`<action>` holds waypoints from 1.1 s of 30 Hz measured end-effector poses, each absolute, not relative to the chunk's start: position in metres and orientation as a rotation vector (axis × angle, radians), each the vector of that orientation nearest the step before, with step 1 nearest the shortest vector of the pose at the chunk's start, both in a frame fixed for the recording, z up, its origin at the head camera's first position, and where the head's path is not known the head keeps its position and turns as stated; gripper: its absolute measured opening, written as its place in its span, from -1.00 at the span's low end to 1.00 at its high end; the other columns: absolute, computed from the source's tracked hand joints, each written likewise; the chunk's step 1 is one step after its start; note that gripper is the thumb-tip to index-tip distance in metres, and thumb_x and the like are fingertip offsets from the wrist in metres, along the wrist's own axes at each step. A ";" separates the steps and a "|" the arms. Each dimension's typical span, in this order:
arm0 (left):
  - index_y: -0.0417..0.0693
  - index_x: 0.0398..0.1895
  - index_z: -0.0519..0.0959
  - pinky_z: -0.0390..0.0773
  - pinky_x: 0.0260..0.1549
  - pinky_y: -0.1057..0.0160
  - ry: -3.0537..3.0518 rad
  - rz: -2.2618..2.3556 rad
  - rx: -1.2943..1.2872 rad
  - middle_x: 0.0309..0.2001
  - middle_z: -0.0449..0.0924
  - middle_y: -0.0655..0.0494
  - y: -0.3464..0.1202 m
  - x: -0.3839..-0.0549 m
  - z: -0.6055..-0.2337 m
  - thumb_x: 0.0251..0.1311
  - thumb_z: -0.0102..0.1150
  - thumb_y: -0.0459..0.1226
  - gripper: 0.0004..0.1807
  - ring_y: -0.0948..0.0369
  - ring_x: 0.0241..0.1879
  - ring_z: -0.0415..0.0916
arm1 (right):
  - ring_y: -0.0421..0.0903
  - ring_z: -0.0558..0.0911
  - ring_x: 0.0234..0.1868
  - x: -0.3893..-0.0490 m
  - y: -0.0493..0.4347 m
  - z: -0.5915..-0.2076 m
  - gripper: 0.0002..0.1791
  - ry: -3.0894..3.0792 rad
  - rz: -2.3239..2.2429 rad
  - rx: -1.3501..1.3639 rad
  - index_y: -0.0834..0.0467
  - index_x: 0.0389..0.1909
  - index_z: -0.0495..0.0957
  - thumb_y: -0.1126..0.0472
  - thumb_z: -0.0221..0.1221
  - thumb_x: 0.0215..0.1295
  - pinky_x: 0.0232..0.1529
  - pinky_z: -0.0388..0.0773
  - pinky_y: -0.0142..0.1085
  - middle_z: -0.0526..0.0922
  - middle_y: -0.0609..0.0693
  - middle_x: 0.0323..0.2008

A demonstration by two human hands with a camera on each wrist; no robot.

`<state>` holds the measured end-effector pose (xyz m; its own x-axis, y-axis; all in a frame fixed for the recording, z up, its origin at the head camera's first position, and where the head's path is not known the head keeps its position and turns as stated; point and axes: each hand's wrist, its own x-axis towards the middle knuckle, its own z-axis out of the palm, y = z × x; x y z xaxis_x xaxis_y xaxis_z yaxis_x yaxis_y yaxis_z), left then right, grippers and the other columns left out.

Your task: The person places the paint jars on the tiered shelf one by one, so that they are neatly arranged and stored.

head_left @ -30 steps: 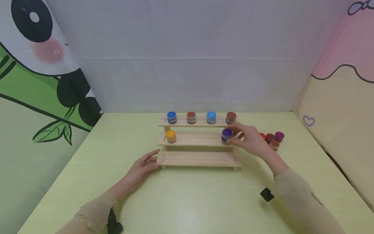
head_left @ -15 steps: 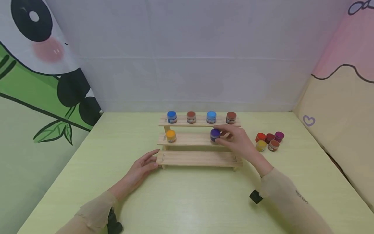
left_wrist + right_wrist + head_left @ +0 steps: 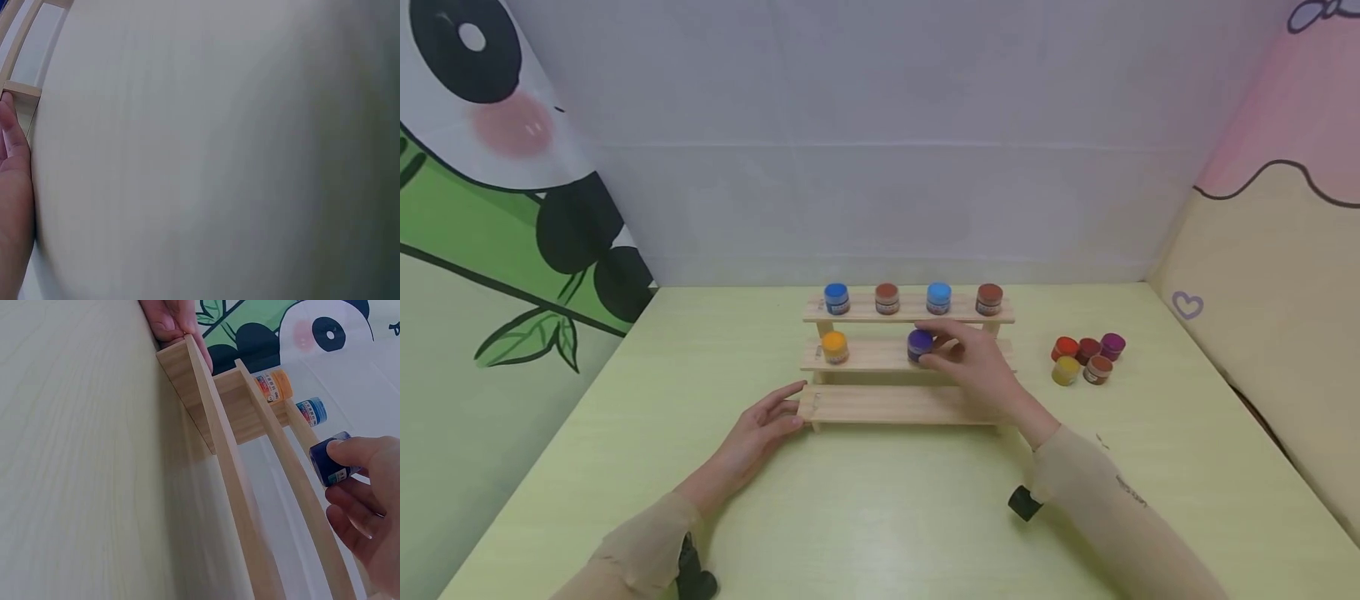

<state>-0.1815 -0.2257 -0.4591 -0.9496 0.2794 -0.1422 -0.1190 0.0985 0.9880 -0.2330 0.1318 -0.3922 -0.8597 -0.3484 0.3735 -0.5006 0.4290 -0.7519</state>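
My right hand (image 3: 973,362) pinches a dark blue-violet paint jar (image 3: 919,345) between thumb and fingers, over the middle shelf of a three-step wooden rack (image 3: 895,406). In the right wrist view the thumb lies across the jar (image 3: 331,464), with its label partly showing. My left hand (image 3: 760,433) holds the left end of the bottom shelf, thumb at the front and fingers behind. On the middle shelf's left end stands a yellow-orange jar (image 3: 834,347). The top shelf carries a blue jar (image 3: 837,298), two brown-lidded jars (image 3: 887,298) and a light blue jar (image 3: 938,297).
Right of the rack, several jars cluster on the table (image 3: 880,517): a red jar (image 3: 1064,348), a yellow jar (image 3: 1065,371), a purple jar (image 3: 1112,346) and brownish ones (image 3: 1098,369). A pale cloth wall (image 3: 880,208) stands behind the table, with printed panels at both sides.
My right hand has moved left along the middle shelf with the blue-violet jar, from its right end toward the middle. The loose jars on the right are now uncovered. My left hand stays at the rack.
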 end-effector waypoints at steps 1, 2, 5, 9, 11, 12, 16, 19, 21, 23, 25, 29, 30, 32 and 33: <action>-0.01 0.54 0.10 0.52 0.10 0.50 2.088 1.925 0.156 0.08 0.56 0.22 -0.226 -0.181 -0.459 0.38 0.13 -0.25 -0.28 0.41 0.08 0.56 | -0.07 0.67 -0.04 -0.234 0.129 -0.393 -0.49 -2.514 1.417 0.757 0.03 0.24 0.53 0.18 0.33 0.25 -0.07 0.60 -0.29 0.70 0.01 -0.01; -0.01 0.54 0.10 0.51 0.10 0.50 2.089 1.921 0.158 0.08 0.56 0.23 -0.226 -0.181 -0.459 0.38 0.13 -0.24 -0.28 0.41 0.08 0.56 | -0.07 0.67 -0.04 -0.234 0.127 -0.393 -0.49 -2.511 1.431 0.759 0.03 0.24 0.53 0.19 0.33 0.26 -0.06 0.61 -0.28 0.70 0.01 -0.02; -0.01 0.54 0.10 0.52 0.10 0.50 2.088 1.922 0.156 0.08 0.56 0.23 -0.226 -0.181 -0.458 0.38 0.13 -0.24 -0.28 0.41 0.08 0.56 | -0.10 0.69 -0.05 -0.236 0.121 -0.395 -0.50 -2.508 1.449 0.763 0.03 0.24 0.53 0.19 0.32 0.26 -0.05 0.63 -0.27 0.70 0.00 -0.02; -0.02 0.54 0.11 0.52 0.09 0.49 2.089 1.931 0.150 0.07 0.57 0.25 -0.226 -0.181 -0.459 0.38 0.13 -0.26 -0.29 0.41 0.07 0.56 | -0.12 0.69 -0.06 -0.239 0.113 -0.397 -0.50 -2.506 1.465 0.768 0.02 0.24 0.53 0.18 0.32 0.26 -0.05 0.65 -0.25 0.70 -0.02 -0.02; -0.02 0.54 0.11 0.53 0.09 0.49 2.089 1.934 0.149 0.06 0.57 0.26 -0.226 -0.182 -0.460 0.38 0.13 -0.26 -0.29 0.41 0.06 0.56 | -0.12 0.69 -0.06 -0.241 0.110 -0.397 -0.50 -2.500 1.470 0.767 0.00 0.24 0.53 0.17 0.32 0.26 -0.05 0.65 -0.24 0.70 -0.02 -0.04; -0.01 0.54 0.11 0.53 0.09 0.49 2.089 1.936 0.148 0.06 0.57 0.27 -0.226 -0.182 -0.460 0.38 0.13 -0.26 -0.29 0.41 0.06 0.57 | -0.12 0.69 -0.07 -0.241 0.108 -0.398 -0.51 -2.499 1.473 0.764 -0.01 0.23 0.53 0.16 0.32 0.26 -0.06 0.64 -0.24 0.70 -0.03 -0.04; -0.02 0.54 0.11 0.53 0.09 0.48 2.082 1.944 0.157 0.05 0.58 0.28 -0.225 -0.183 -0.461 0.38 0.13 -0.27 -0.29 0.41 0.06 0.57 | -0.13 0.68 -0.09 -0.243 0.103 -0.400 -0.51 -2.506 1.504 0.735 -0.05 0.23 0.53 0.14 0.32 0.27 -0.08 0.63 -0.27 0.70 -0.05 0.00; -0.03 0.54 0.10 0.53 0.09 0.48 2.079 1.944 0.173 0.05 0.58 0.29 -0.225 -0.182 -0.462 0.38 0.12 -0.28 -0.29 0.41 0.07 0.56 | -0.13 0.68 -0.10 -0.244 0.101 -0.401 -0.51 -2.515 1.546 0.713 -0.07 0.24 0.53 0.14 0.32 0.27 -0.09 0.62 -0.28 0.70 -0.05 0.05; -0.04 0.54 0.10 0.53 0.09 0.48 2.082 1.943 0.178 0.05 0.58 0.29 -0.225 -0.182 -0.461 0.38 0.12 -0.28 -0.29 0.41 0.07 0.56 | -0.13 0.68 -0.11 -0.245 0.099 -0.402 -0.51 -2.519 1.572 0.699 -0.08 0.23 0.54 0.13 0.32 0.27 -0.09 0.63 -0.28 0.69 -0.05 0.07; -0.03 0.54 0.11 0.53 0.09 0.48 2.085 1.942 0.178 0.05 0.58 0.28 -0.224 -0.182 -0.461 0.38 0.12 -0.28 -0.30 0.41 0.07 0.56 | -0.13 0.68 -0.11 -0.245 0.098 -0.403 -0.51 -2.530 1.588 0.689 -0.11 0.22 0.54 0.11 0.33 0.26 -0.08 0.64 -0.26 0.69 -0.05 0.05; -0.03 0.54 0.11 0.53 0.09 0.48 2.089 1.939 0.172 0.06 0.58 0.27 -0.224 -0.182 -0.461 0.38 0.12 -0.27 -0.30 0.41 0.07 0.56 | -0.14 0.67 -0.11 -0.245 0.096 -0.404 -0.52 -2.543 1.586 0.678 -0.15 0.22 0.54 0.08 0.33 0.26 -0.06 0.64 -0.25 0.70 -0.06 0.02; -0.02 0.54 0.11 0.52 0.09 0.49 2.097 1.927 0.155 0.07 0.57 0.26 -0.224 -0.182 -0.460 0.38 0.13 -0.26 -0.29 0.42 0.07 0.56 | -0.14 0.67 -0.11 -0.246 0.094 -0.406 -0.53 -2.571 1.550 0.659 -0.21 0.20 0.55 0.02 0.33 0.25 -0.04 0.62 -0.22 0.71 -0.08 -0.03; -0.01 0.54 0.11 0.52 0.09 0.49 2.098 1.923 0.150 0.07 0.57 0.26 -0.224 -0.183 -0.460 0.38 0.13 -0.25 -0.29 0.42 0.07 0.56 | -0.14 0.67 -0.11 -0.246 0.093 -0.406 -0.53 -2.576 1.536 0.654 -0.22 0.20 0.55 0.01 0.33 0.24 -0.05 0.61 -0.22 0.71 -0.08 -0.04; -0.01 0.54 0.11 0.52 0.10 0.50 2.100 1.921 0.141 0.07 0.57 0.26 -0.224 -0.183 -0.459 0.38 0.13 -0.25 -0.29 0.42 0.07 0.56 | -0.15 0.66 -0.12 -0.247 0.092 -0.407 -0.53 -2.588 1.508 0.644 -0.24 0.19 0.55 -0.01 0.33 0.24 -0.05 0.60 -0.21 0.71 -0.09 -0.06; -0.01 0.54 0.11 0.52 0.09 0.49 2.102 1.922 0.140 0.07 0.57 0.27 -0.225 -0.183 -0.459 0.38 0.13 -0.25 -0.29 0.42 0.07 0.56 | -0.16 0.66 -0.12 -0.248 0.091 -0.408 -0.53 -2.595 1.496 0.638 -0.25 0.19 0.55 -0.02 0.33 0.24 -0.05 0.60 -0.22 0.72 -0.11 -0.07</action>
<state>-0.1827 -0.2247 -0.4590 -0.9535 0.2639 -0.1458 -0.1217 0.1058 0.9869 -0.2482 0.0909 -0.4075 -0.9102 -0.3136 0.2704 -0.3912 0.4368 -0.8100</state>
